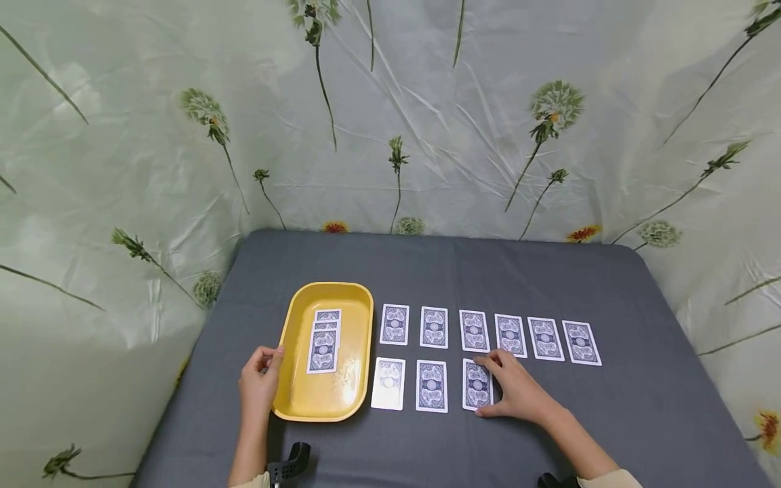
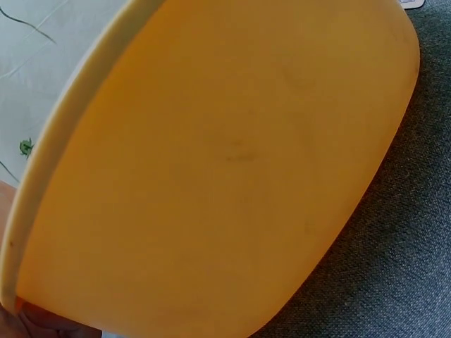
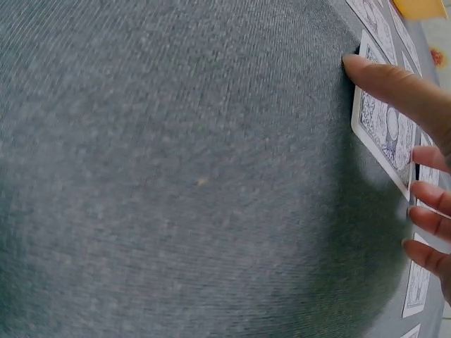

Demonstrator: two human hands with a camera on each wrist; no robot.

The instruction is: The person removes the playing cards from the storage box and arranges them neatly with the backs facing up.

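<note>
Seen from the person's seat, with twelve o'clock pointing away, the patterned card [image 1: 477,386] lies at nine o'clock from the right hand [image 1: 514,393], which spans it: the thumb is at its six o'clock edge, a finger at its twelve o'clock edge. Its long axis runs nearly twelve to six. The right hand is plainly the nearer one; from the left hand [image 1: 259,381] the card sits well off at three o'clock. Between them stand two cards of the near row [image 1: 432,386] and the yellow tray [image 1: 369,339], whose length leans from one toward seven. The left hand pinches the tray's rim at about eight o'clock. The far row of cards [image 1: 434,328] runs beyond, across the grey cloth [image 1: 518,271].

Only the head view shows the overlapping cards [image 1: 323,352] inside the tray. The left wrist view gives the tray's outer surface instead, with faint smudges and a little of the hand by the rim. The right wrist view separates the right hand's spread fingertips, bunched from above; whether the card is raised cannot be told.
</note>
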